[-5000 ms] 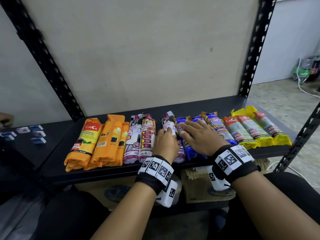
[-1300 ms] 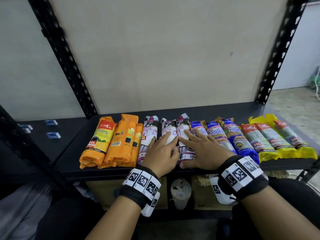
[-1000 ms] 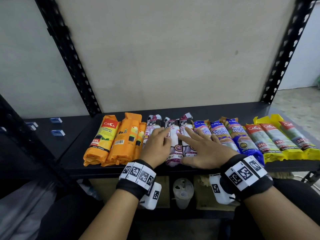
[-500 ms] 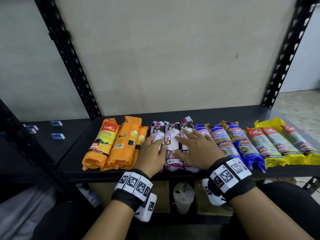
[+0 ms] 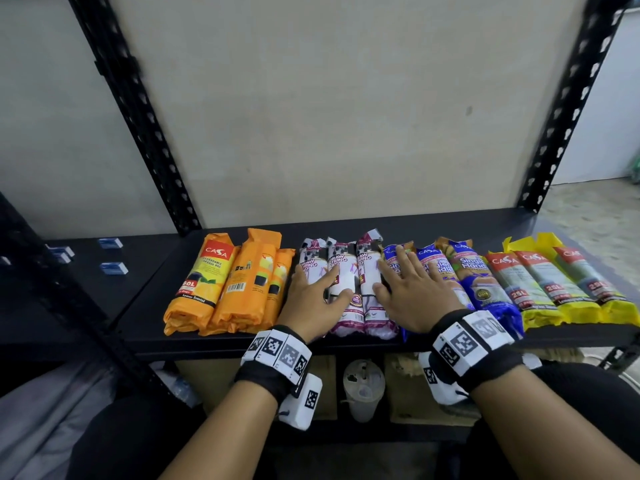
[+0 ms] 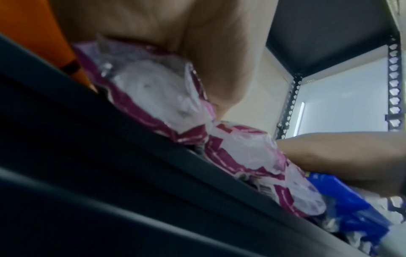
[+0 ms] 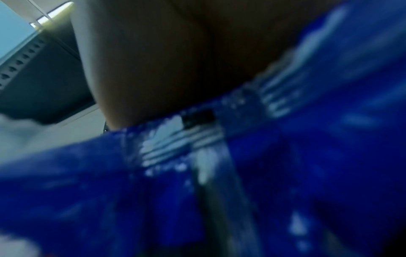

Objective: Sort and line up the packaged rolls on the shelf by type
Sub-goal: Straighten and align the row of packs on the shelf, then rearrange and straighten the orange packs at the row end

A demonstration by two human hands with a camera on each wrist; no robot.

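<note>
A row of packaged rolls lies on the black shelf [image 5: 485, 225]: orange rolls [image 5: 239, 282] at the left, three white-and-maroon draw-string rolls [image 5: 346, 271], blue rolls [image 5: 474, 275], then yellow rolls [image 5: 561, 282] at the right. My left hand [image 5: 313, 299] lies flat with straight fingers on the leftmost draw-string roll, thumb reaching onto the middle one. My right hand [image 5: 412, 292] lies flat on the leftmost blue rolls, thumb against the right draw-string roll. In the left wrist view the palm [image 6: 153, 26] rests on a maroon roll end [image 6: 153, 90]. The right wrist view shows blurred blue wrapping [image 7: 285, 173] under the palm.
Black perforated uprights [image 5: 138, 109] stand at the shelf's back corners. Small blue-white boxes [image 5: 112, 268] lie on the neighbouring shelf to the left. Below the shelf stand cardboard boxes [image 5: 415, 393] and a lidded cup [image 5: 363, 386]. Bare shelf runs behind the rolls.
Both hands slid along the row. The draw-string rolls now lie closer together; my left hand moved to the leftmost one and my right hand shifted right onto the blue rolls.
</note>
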